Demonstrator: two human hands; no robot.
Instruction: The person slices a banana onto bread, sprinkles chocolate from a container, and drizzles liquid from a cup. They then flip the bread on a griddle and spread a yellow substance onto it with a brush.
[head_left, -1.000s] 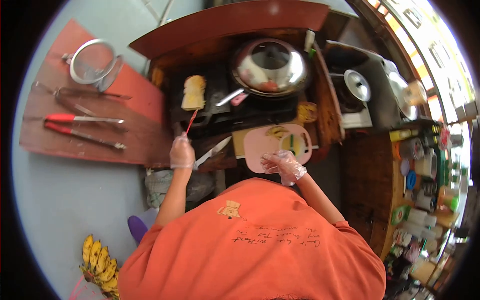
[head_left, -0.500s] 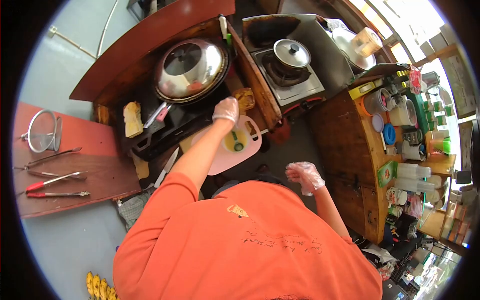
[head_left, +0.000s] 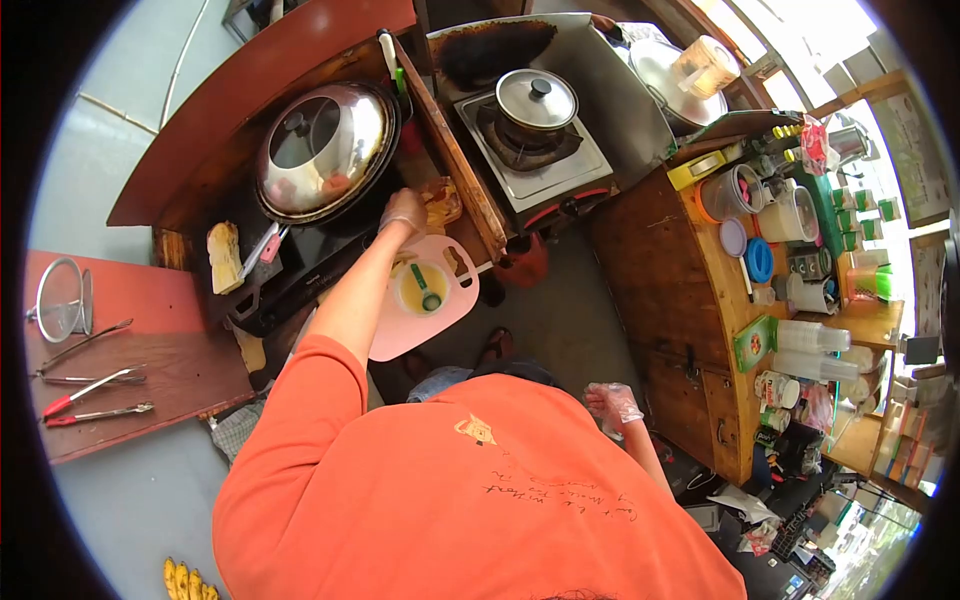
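My left hand [head_left: 405, 212], in a clear plastic glove, reaches forward beside a browned piece of bread [head_left: 442, 200]; its fingers are mostly hidden, so what they hold does not show. Just below lies a pink cutting board [head_left: 455, 308]. On it stands a bowl of yellow liquid [head_left: 409, 298] with a green measuring spoon [head_left: 427, 293] resting inside. Away from everything, my right hand [head_left: 612, 403], also gloved, hangs by my right side with loose fingers and nothing visible in them.
A wok with a domed lid [head_left: 318, 150] sits left of the bread, near another bread slice [head_left: 224, 256]. A lidded pot [head_left: 537, 100] stands on a gas stove [head_left: 580, 165]. Tongs [head_left: 100, 412] lie on the left shelf; a wooden counter [head_left: 690, 280] with several containers stands right.
The whole view has shifted, so the stove and board appear further left. My left hand stays beside the browned bread. My right hand has lowered toward my side, its fingers less spread.
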